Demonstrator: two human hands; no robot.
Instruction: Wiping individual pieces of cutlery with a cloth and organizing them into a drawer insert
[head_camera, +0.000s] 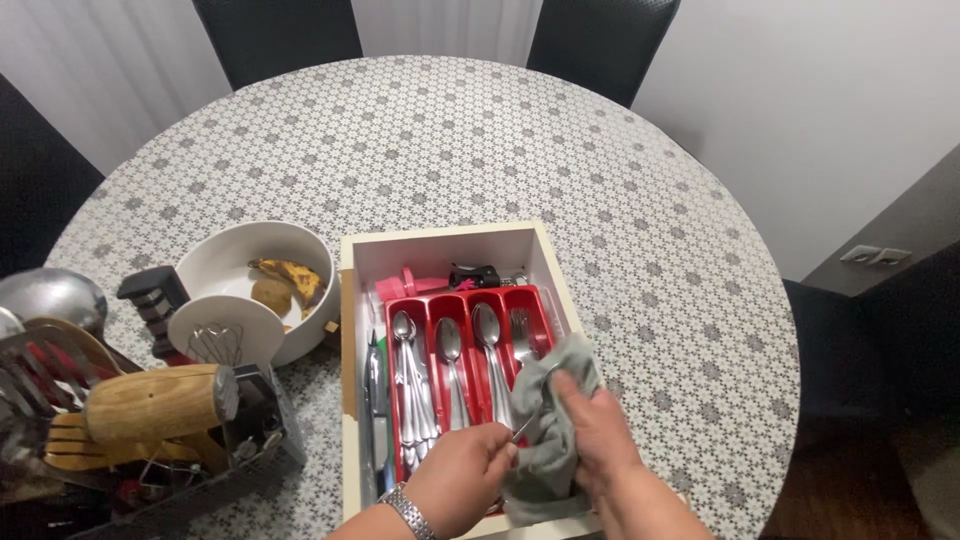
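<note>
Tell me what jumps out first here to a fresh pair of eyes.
The red cutlery tray full of spoons and forks, set in a white drawer on the round patterned table, draws the eye first. Over its near right corner, the right hand has a grey cloth in its grip while the left hand pinches a small metal piece against it. Left of the drawer sits a white bowl with a spotted banana.

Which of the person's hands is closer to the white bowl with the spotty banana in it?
Left. The left hand, with the metal wristwatch, is nearer the round white bowl across the red cutlery tray. The right hand, gripping the grey cloth, is farther away.
</note>
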